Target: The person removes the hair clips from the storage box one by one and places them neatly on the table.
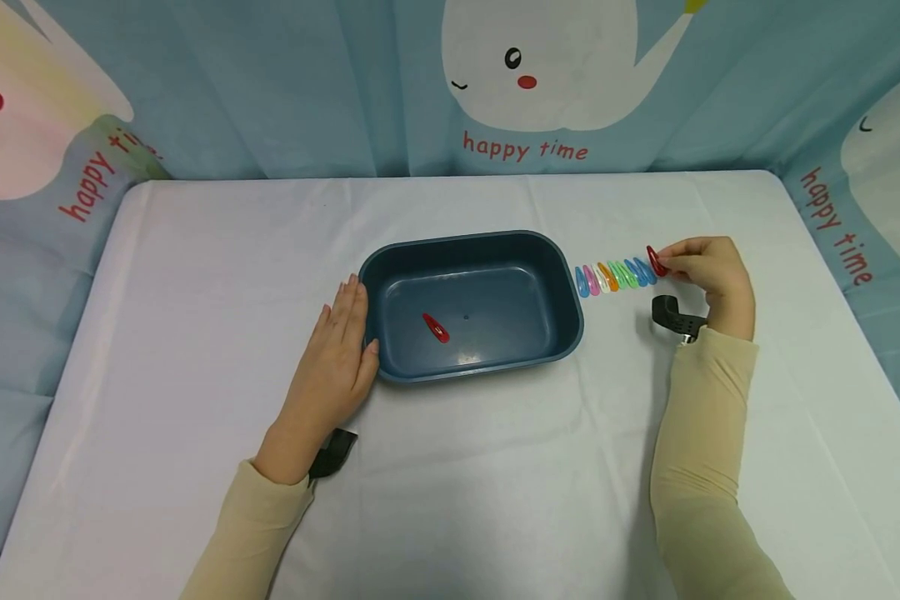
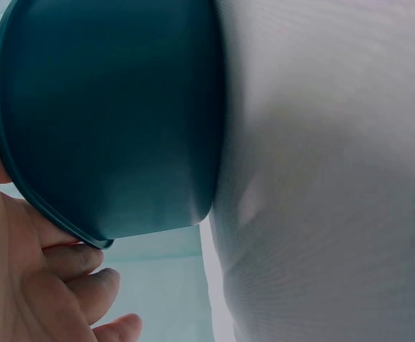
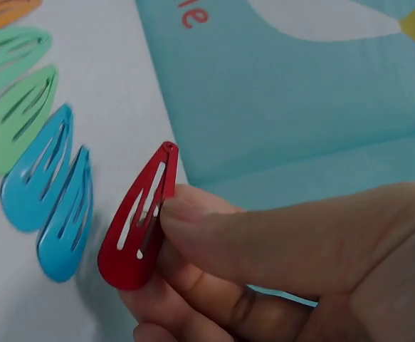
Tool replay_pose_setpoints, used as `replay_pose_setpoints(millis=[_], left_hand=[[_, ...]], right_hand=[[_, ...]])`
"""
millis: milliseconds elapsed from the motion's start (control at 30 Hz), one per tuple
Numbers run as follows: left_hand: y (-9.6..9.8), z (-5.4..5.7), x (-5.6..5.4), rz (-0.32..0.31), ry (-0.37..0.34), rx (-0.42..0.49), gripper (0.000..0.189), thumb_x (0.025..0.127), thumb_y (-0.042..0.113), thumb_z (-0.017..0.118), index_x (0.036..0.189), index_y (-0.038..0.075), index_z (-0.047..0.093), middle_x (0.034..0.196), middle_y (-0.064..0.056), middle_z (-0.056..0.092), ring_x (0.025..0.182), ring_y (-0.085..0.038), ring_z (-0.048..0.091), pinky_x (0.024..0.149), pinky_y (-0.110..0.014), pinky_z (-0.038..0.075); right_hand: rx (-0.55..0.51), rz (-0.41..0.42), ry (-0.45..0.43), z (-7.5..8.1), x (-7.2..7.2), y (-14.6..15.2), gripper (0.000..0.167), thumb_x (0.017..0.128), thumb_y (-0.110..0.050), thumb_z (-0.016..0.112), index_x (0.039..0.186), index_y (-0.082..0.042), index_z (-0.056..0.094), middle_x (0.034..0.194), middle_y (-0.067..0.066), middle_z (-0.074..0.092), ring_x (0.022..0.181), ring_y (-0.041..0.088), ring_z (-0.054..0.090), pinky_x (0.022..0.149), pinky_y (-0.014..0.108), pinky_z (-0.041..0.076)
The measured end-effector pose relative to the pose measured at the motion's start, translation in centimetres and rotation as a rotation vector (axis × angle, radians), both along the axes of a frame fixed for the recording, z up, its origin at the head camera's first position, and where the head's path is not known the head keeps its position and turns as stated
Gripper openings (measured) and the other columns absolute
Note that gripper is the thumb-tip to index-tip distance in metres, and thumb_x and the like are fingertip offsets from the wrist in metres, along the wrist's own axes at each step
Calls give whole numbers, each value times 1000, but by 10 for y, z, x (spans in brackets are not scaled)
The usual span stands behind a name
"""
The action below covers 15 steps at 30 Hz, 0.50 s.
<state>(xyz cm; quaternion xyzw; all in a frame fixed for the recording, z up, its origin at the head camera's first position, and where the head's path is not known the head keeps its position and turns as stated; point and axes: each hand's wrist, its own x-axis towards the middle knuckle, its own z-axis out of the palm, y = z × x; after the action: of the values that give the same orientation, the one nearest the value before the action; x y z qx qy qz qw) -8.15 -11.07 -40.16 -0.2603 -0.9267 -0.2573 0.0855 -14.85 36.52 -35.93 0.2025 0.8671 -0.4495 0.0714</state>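
Between the thumb and fingers of my right hand [image 1: 711, 268] a red snap hair clip [image 3: 137, 221] is pinched at the right end of a row of hair clips [image 1: 615, 275]. The row holds several clips in blue, pink, white, orange and green, lying side by side on the white cloth. My left hand [image 1: 332, 358] rests with straight fingers along the left rim of a dark blue rectangular basin [image 1: 487, 367]. Inside the basin lies another red hair clip [image 1: 436, 327]. In the left wrist view the fingers touch the rim of the basin [image 2: 114, 121].
A white cloth covers the table [image 1: 480, 483]. Behind and at both sides hangs a light blue curtain [image 1: 330, 92] with whale prints. The right end of the basin stands close to the row of clips. A black wrist camera mount [image 1: 675, 317] sits at the right wrist.
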Motion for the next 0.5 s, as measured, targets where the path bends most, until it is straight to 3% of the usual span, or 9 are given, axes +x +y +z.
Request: replay_pose_setpoints(millis=[333,500], left_hand=[[0,0,0,2,-3,0,62,95,17,42,146,-10,19,155,-20,14,142,-32,15,110,-51,17],[0,0,0,4,1,2,62,95,17,41,146,-9,20,155,-20,14,142,-30,14,111,-50,16]], right_hand=[[106,10,-42,-6,-2,3,12,88,-7,62,84,-6,73,62,-16,57,64,5,49,60,20,41],[165,11,-61,-9,-3,2,18,89,-8,61,98,6,69,62,-16,57,65,7,49,63,25,39]])
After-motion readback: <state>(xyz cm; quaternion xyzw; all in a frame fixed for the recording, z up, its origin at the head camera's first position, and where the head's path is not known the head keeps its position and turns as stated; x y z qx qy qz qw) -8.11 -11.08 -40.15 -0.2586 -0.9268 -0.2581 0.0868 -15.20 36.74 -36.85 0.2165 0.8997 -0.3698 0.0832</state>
